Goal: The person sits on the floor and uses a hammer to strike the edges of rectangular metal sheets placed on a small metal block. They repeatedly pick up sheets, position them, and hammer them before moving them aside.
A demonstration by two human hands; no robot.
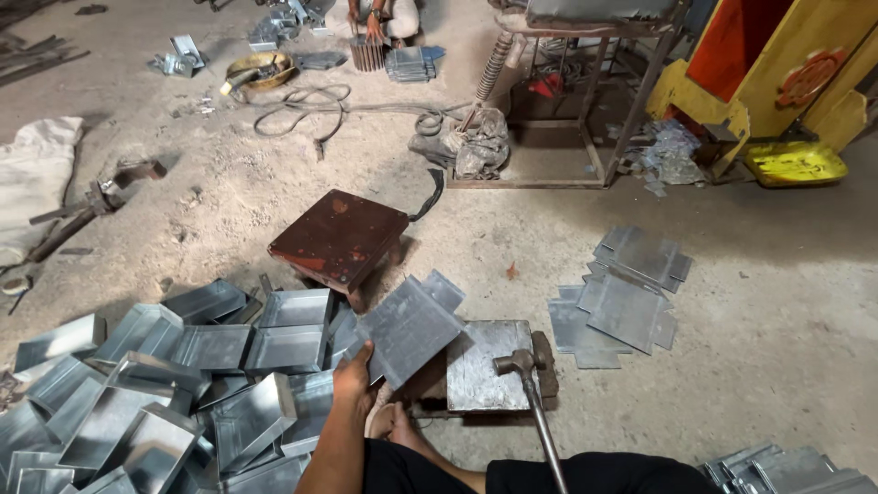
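Note:
My left hand (353, 377) grips the near corner of a flat grey sheet-metal blank (409, 329) with notched flaps, held tilted above the floor. Just right of it lies a thick steel block (483, 377). A hammer (519, 362) rests with its head on that block, and its long handle runs down toward my lap. My right hand is out of sight. My bare foot (393, 424) shows below the blank, beside my dark trousers.
A rust-brown metal stool (338, 236) stands beyond the blank. Several folded metal trays (183, 384) are heaped at the left. Flat blanks (626, 297) lie stacked at the right. Another person (380, 18) sits far back. A metal frame stand (585, 101) and a yellow machine (786, 82) stand at the upper right.

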